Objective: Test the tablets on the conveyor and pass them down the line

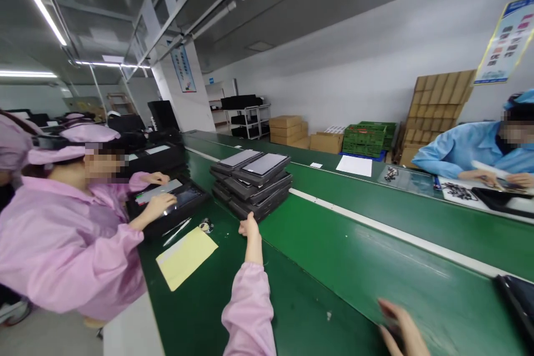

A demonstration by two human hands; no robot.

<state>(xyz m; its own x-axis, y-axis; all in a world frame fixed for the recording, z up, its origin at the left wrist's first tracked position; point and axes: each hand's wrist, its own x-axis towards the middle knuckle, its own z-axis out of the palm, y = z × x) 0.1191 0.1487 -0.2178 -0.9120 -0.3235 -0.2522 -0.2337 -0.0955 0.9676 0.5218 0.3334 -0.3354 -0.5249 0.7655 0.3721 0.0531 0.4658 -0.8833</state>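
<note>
My left hand (250,227) reaches forward with its fingers curled in at the near corner of a stack of black trays (252,192). Its thumb overlaps the bottom tray's edge; whether the fingers grip anything is hidden. Flat grey-faced panels (266,164) lie in the top trays, and the stack sits unevenly across the table and the green belt. At the lower right, my right hand (403,328) is partly cut off and blurred, thumb and fingers apart, low over the near edge of the belt. I see nothing held in it.
On my left, a co-worker in pink (83,233) handles a panel over a black tray (186,200). Yellow paper (187,256) and a white pen (177,232) lie nearby. Another black tray (517,300) stands at the right edge. Opposite works a person in blue (463,144).
</note>
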